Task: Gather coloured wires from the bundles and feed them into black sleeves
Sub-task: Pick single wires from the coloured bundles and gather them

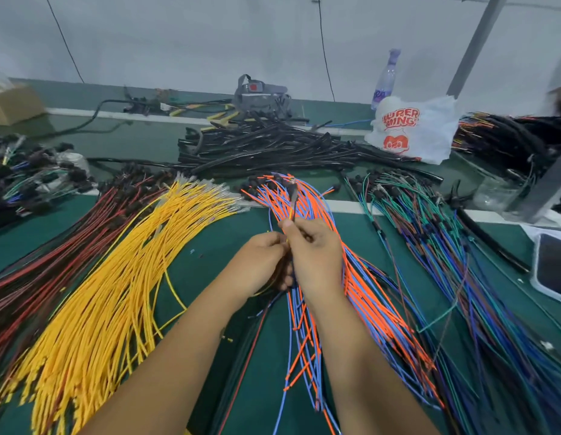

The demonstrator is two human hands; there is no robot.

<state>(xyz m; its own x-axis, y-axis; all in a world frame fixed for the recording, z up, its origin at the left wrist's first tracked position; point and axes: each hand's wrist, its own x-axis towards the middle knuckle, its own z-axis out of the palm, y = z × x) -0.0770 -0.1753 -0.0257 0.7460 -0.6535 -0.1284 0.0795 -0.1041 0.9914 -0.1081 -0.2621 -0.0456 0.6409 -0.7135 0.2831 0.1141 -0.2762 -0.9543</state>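
Head view: your left hand [260, 262] and right hand [313, 252] meet above the middle of the green counter [210, 271], knuckles almost touching. The fingers [273, 243] of your left hand are curled and pinch a thin gathered bunch of wires [292, 208] low down. Your right hand's fingers are clenched round the same bunch just above, and its tip, with a dark end, sticks up past your thumb. Whether that dark end is a sleeve cannot be told; it is blurred.

Under your right wrist the orange and blue bundle [360, 296] runs from the counter's middle toward its near edge. Just to its left, the yellow bundle [116, 293] fans out toward the near left corner, and the red and black bundle [47, 255] lies beside it along the left edge. The green and blue bundle [445, 246] stretches along the right side down to the near right corner.

The black sleeves [273, 146] sit in a loose heap toward the far edge, well apart from your hands. To their right a white plastic bag [414, 130] with red print stands, with a clear bottle [384, 80] just behind it. A cardboard box [12, 103] sits at the far left corner.
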